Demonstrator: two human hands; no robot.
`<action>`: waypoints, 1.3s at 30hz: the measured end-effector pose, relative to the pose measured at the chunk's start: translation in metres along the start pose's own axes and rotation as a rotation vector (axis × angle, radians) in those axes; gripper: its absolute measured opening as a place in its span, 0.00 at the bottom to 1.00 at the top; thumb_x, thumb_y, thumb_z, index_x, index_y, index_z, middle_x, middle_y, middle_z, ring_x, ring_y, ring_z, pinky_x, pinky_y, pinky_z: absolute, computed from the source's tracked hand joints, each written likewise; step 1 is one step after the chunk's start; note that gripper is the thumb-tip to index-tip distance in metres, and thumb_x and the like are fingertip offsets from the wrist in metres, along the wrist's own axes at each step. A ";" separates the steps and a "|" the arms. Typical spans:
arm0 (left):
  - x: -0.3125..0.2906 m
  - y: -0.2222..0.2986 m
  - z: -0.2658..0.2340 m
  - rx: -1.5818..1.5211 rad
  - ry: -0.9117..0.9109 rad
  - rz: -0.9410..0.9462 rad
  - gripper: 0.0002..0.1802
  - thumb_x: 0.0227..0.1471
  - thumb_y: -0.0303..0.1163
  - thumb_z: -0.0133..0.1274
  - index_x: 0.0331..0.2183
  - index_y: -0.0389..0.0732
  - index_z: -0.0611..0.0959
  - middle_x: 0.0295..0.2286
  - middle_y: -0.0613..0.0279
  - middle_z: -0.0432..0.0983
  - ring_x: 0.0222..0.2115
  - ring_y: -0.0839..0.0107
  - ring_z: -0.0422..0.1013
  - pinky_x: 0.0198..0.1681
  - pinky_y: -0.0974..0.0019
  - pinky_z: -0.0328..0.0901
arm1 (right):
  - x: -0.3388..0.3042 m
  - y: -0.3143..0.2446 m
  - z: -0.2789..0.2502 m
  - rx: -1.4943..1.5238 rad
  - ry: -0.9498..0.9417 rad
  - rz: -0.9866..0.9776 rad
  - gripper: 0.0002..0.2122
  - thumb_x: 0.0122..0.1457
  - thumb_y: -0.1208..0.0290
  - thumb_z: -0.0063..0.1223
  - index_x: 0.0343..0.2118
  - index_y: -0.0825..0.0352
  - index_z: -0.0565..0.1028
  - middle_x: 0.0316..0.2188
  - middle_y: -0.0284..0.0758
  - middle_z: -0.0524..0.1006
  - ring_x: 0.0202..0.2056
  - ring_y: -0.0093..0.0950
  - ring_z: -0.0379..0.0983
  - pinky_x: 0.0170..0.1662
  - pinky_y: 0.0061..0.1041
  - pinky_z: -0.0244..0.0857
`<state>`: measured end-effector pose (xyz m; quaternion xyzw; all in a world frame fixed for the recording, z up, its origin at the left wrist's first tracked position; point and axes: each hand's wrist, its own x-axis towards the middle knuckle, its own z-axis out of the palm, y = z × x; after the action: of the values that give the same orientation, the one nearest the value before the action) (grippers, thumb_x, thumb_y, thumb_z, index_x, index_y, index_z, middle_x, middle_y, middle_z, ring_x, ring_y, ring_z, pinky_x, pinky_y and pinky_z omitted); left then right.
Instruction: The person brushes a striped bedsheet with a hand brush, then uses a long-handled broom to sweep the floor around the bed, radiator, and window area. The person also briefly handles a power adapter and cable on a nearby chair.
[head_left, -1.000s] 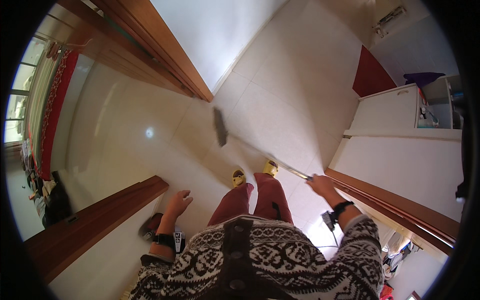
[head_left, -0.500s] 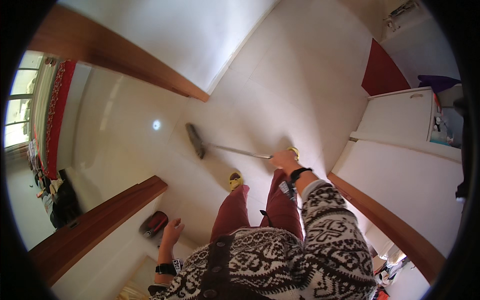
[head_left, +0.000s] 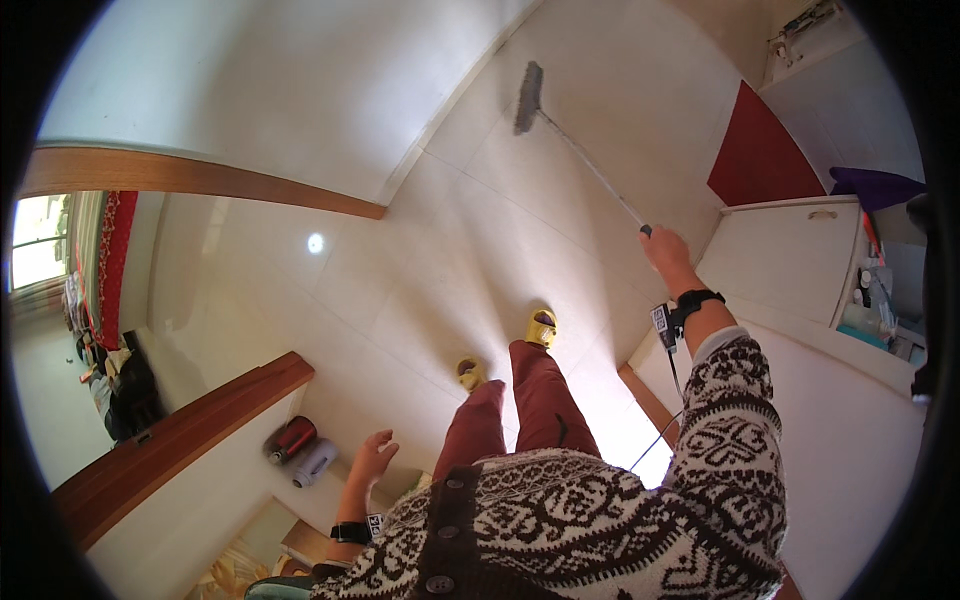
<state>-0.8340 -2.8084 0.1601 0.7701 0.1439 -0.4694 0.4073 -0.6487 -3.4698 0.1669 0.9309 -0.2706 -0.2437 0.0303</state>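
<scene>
My right hand [head_left: 668, 252] is closed around the dark grip end of a long-handled broom [head_left: 588, 160]. Its thin metal stick slants up and to the left across the floor. At the far end the wide grey bristle head [head_left: 528, 98] rests on the pale tiles, close to the white wall's skirting. Low on the left, my left hand [head_left: 374, 456] hangs by my side, holding nothing, with loosely bent fingers. Near it, a red and black flask-like container [head_left: 291, 440] and a greyish-white one [head_left: 315, 463] stand by the wall.
A wooden door frame [head_left: 200, 430] borders the doorway on the left. To the right are a white cabinet [head_left: 780, 250], a dark red panel [head_left: 765, 150] and a purple cloth [head_left: 875, 188]. My feet, in yellow clogs [head_left: 541, 327], stand on the tiled floor [head_left: 420, 270].
My right hand has swung forward and to the right, carrying the broom head from the left doorway to the far floor by the wall. My right foot has stepped; my left hand stays empty.
</scene>
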 end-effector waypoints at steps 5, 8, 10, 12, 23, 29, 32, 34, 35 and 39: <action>0.008 0.012 0.014 0.056 0.034 0.077 0.22 0.48 0.34 0.55 0.45 0.35 0.74 0.41 0.51 0.73 0.44 0.62 0.69 0.48 0.62 0.62 | -0.053 -0.021 0.005 0.072 -0.240 -0.183 0.22 0.57 0.50 0.40 0.36 0.68 0.74 0.33 0.46 0.76 0.37 0.44 0.73 0.39 0.40 0.66; 0.016 0.023 0.017 0.054 0.031 0.120 0.22 0.48 0.36 0.55 0.45 0.37 0.75 0.42 0.50 0.72 0.43 0.59 0.69 0.47 0.60 0.63 | -0.091 -0.061 0.024 0.025 -0.412 -0.325 0.23 0.57 0.49 0.39 0.34 0.68 0.75 0.34 0.46 0.76 0.38 0.42 0.73 0.40 0.41 0.66; 0.017 0.026 0.016 0.067 0.037 0.128 0.22 0.48 0.36 0.55 0.45 0.37 0.75 0.42 0.50 0.72 0.43 0.59 0.69 0.47 0.59 0.63 | -0.116 -0.095 0.044 -0.025 -0.430 -0.473 0.20 0.53 0.53 0.42 0.33 0.67 0.76 0.32 0.44 0.77 0.36 0.41 0.74 0.40 0.40 0.67; 0.013 0.026 0.013 0.119 0.020 0.144 0.22 0.47 0.36 0.55 0.45 0.36 0.75 0.42 0.50 0.72 0.44 0.59 0.69 0.47 0.59 0.63 | -0.133 -0.119 0.063 -0.050 -0.477 -0.593 0.17 0.51 0.55 0.44 0.30 0.62 0.79 0.32 0.44 0.77 0.37 0.40 0.74 0.40 0.38 0.67; -0.005 0.036 0.013 0.103 0.069 0.038 0.21 0.46 0.32 0.55 0.44 0.36 0.75 0.41 0.49 0.73 0.44 0.59 0.70 0.47 0.61 0.63 | -0.067 0.023 0.017 -0.308 -0.485 -0.278 0.22 0.48 0.50 0.45 0.33 0.64 0.79 0.34 0.41 0.78 0.39 0.41 0.74 0.41 0.38 0.66; 0.011 0.109 0.052 0.086 0.065 -0.004 0.23 0.47 0.32 0.55 0.45 0.34 0.74 0.39 0.51 0.74 0.43 0.64 0.70 0.45 0.63 0.65 | 0.085 0.160 -0.159 -0.430 -0.011 -0.152 0.13 0.49 0.62 0.48 0.27 0.63 0.80 0.29 0.39 0.78 0.34 0.37 0.75 0.36 0.35 0.68; 0.019 0.151 0.080 0.127 0.063 0.005 0.23 0.47 0.33 0.56 0.46 0.35 0.74 0.39 0.52 0.74 0.43 0.64 0.70 0.45 0.63 0.65 | 0.158 0.173 -0.188 -0.492 0.104 -0.200 0.11 0.50 0.63 0.47 0.26 0.63 0.80 0.27 0.40 0.78 0.32 0.36 0.76 0.34 0.35 0.69; 0.025 0.178 0.098 0.110 0.061 -0.010 0.23 0.47 0.33 0.56 0.46 0.35 0.74 0.39 0.53 0.74 0.43 0.65 0.70 0.45 0.63 0.65 | 0.180 0.185 -0.189 -0.427 0.167 -0.203 0.11 0.51 0.63 0.47 0.25 0.64 0.79 0.26 0.40 0.78 0.31 0.36 0.76 0.34 0.36 0.69; 0.026 0.190 0.104 0.106 0.061 0.000 0.23 0.47 0.33 0.56 0.46 0.35 0.74 0.40 0.53 0.74 0.42 0.65 0.70 0.45 0.63 0.65 | 0.185 0.195 -0.192 -0.400 0.163 -0.191 0.12 0.51 0.63 0.47 0.25 0.64 0.79 0.26 0.40 0.78 0.31 0.36 0.76 0.34 0.37 0.68; 0.036 0.239 0.115 0.073 0.060 0.010 0.23 0.47 0.34 0.56 0.45 0.34 0.74 0.40 0.54 0.74 0.42 0.65 0.71 0.45 0.64 0.65 | 0.148 0.248 -0.200 -0.316 0.054 -0.275 0.15 0.54 0.57 0.46 0.29 0.66 0.75 0.26 0.39 0.77 0.31 0.38 0.75 0.36 0.39 0.66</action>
<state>-0.7411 -3.0515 0.2214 0.7989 0.1351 -0.4488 0.3769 -0.5671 -3.7730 0.3252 0.9489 -0.0985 -0.2598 0.1495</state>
